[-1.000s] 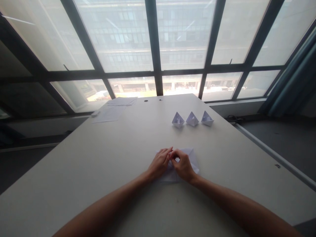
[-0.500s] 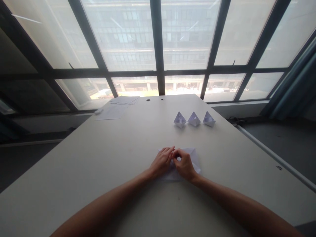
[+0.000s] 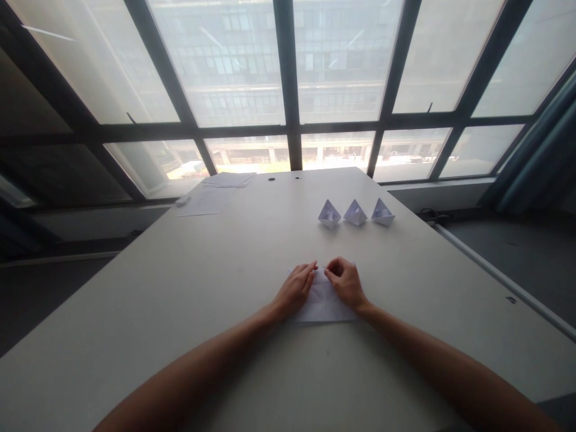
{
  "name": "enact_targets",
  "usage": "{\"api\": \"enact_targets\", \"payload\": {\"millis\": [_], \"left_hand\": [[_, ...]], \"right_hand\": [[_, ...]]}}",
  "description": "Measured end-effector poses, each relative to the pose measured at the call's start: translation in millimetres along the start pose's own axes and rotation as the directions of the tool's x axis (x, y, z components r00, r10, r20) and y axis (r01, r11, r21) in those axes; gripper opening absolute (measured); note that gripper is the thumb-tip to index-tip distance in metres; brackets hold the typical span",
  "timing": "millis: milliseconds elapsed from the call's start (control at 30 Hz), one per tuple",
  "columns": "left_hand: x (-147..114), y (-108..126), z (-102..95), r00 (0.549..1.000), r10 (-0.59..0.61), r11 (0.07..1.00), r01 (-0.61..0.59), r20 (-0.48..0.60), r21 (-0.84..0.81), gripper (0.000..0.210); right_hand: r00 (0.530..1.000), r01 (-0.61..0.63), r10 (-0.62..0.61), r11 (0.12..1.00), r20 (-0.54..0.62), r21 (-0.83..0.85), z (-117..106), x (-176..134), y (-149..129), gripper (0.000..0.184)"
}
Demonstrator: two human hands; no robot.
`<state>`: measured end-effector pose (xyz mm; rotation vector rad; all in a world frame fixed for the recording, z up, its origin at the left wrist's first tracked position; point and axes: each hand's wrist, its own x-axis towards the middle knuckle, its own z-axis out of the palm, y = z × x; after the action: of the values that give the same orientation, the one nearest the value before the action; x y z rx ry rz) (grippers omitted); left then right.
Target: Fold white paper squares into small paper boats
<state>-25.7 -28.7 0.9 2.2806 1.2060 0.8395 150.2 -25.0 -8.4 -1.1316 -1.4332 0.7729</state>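
Presently logged from my remote seat, by way of the head camera:

Item: white paper sheet (image 3: pixel 323 307), one, creased. Location: on the white table (image 3: pixel 216 267), at the near middle, partly beneath both hands.

Handling, by my estimate: very light; thin and pliable, firmer along its creases; apt to slide on the smooth top unless pressed; easily crumpled or torn. Best hold, as I judge it: flat fingers to steady the face, a fingertip pinch at an edge or corner.

Orientation: the near edge runs roughly left to right, square to my view, with the sheet reaching away towards the windows (image 3: pixel 337 66). Long axis: I cannot tell, as the hands cover both sides.

Left hand (image 3: pixel 294 290): laid over the sheet's left part, fingers extended forward and rightward, clasping nothing that I can see.

Right hand (image 3: pixel 345 282): over the right part, thumb and forefinger curled towards each other near the far edge; whether paper lies between them I cannot tell.

Adjacent stock: three folded paper pieces (image 3: pixel 355 215), in a row beyond the right hand, points upward; flat loose sheets (image 3: pixel 204 205), far left.
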Motion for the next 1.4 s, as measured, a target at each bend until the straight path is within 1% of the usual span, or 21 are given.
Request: {"api": "enact_targets", "payload": {"millis": [100, 233, 300, 400, 500, 567, 633, 767, 867, 933, 1000, 1067, 1133, 1233, 1333, 1400], "left_hand": [[0.1, -4.8, -2.0, 1.000, -0.023, 1.000, 0.023, -0.010, -0.021, 0.042], [-1.5, -4.8, -3.4, 1.000, -0.020, 1.000, 0.019, -0.009, -0.020, 0.039], [-1.6, -3.6, -3.7, 1.000, -0.014, 0.999, 0.014, -0.014, -0.031, 0.037], [0.4, -3.9, -4.7, 0.999, -0.026, 0.995, 0.021, -0.040, -0.100, 0.034], [3.8, -7.3, -6.1, 0.995, -0.084, 0.975, 0.070, -0.060, -0.212, 0.031], [5.5, -9.6, -6.5, 0.991, -0.121, 0.958, 0.103, -0.054, -0.267, 0.030], [6.3, -10.3, -6.4, 0.990, -0.133, 0.953, 0.116, -0.041, -0.280, 0.030], [6.7, -7.8, -6.3, 0.993, -0.116, 0.964, 0.105, -0.033, -0.242, 0.028], [7.9, -6.6, -8.5, 0.992, -0.125, 0.952, 0.116, -0.015, -0.283, 0.029], [9.1, -6.7, -11.0, 0.990, -0.138, 0.934, 0.130, -0.003, -0.332, 0.029], [10.0, -6.7, -13.8, 0.989, -0.148, 0.917, 0.140, 0.008, -0.373, 0.029], [10.3, -6.0, -16.8, 0.987, -0.158, 0.899, 0.152, 0.020, -0.411, 0.029], [10.2, -4.4, -19.8, 0.985, -0.169, 0.881, 0.165, 0.032, -0.442, 0.029], [9.6, -1.6, -23.0, 0.983, -0.181, 0.869, 0.169, 0.020, -0.465, 0.023], [9.1, 0.2, -23.7, 0.981, -0.194, 0.860, 0.166, -0.009, -0.482, 0.015], [8.8, 0.7, -23.4, 0.980, -0.200, 0.857, 0.174, 0.000, -0.484, 0.013]], "right_hand": [[0.999, -0.049, 0.050, 0.997, -0.006, 0.060, -9.4, 4.7, 5.9, 0.013], [0.996, -0.087, 0.087, 0.982, 0.012, 0.165, -15.8, 7.9, 7.3, 0.027], [0.995, -0.102, 0.099, 0.977, 0.025, 0.187, -17.5, 9.1, 7.3, 0.032], [0.994, -0.113, 0.109, 0.973, 0.032, 0.202, -19.2, 10.5, 7.5, 0.035], [0.993, -0.117, 0.113, 0.970, 0.030, 0.213, -20.1, 11.0, 7.7, 0.035], [0.994, -0.110, 0.108, 0.971, 0.021, 0.211, -20.3, 10.7, 7.4, 0.033], [0.996, -0.094, 0.095, 0.977, 0.005, 0.193, -20.3, 10.5, 7.0, 0.032], [0.998, -0.049, 0.052, 0.992, -0.024, 0.115, -21.8, 13.3, 6.5, 0.028], [0.999, -0.023, 0.023, 1.000, -0.046, -0.004, -25.3, 18.0, 7.5, 0.020], [1.000, -0.014, 0.012, 0.996, -0.021, -0.086, -28.5, 20.1, 9.3, 0.015], [0.999, -0.011, 0.015, 0.993, 0.040, -0.117, -31.6, 20.1, 11.4, 0.011], [0.995, -0.012, 0.021, 0.995, 0.094, -0.096, -33.9, 18.2, 13.4, 0.011], [0.993, -0.031, 0.036, 0.998, 0.109, -0.051, -35.1, 15.8, 14.5, 0.015], [0.994, -0.073, 0.072, 0.997, 0.080, 0.018, -35.6, 13.7, 14.8, 0.021], [0.997, -0.071, 0.070, 0.996, 0.024, 0.059, -36.4, 14.1, 15.0, 0.020], [0.998, -0.069, 0.070, 0.994, -0.009, 0.083, -37.2, 15.0, 15.6, 0.018]]}}
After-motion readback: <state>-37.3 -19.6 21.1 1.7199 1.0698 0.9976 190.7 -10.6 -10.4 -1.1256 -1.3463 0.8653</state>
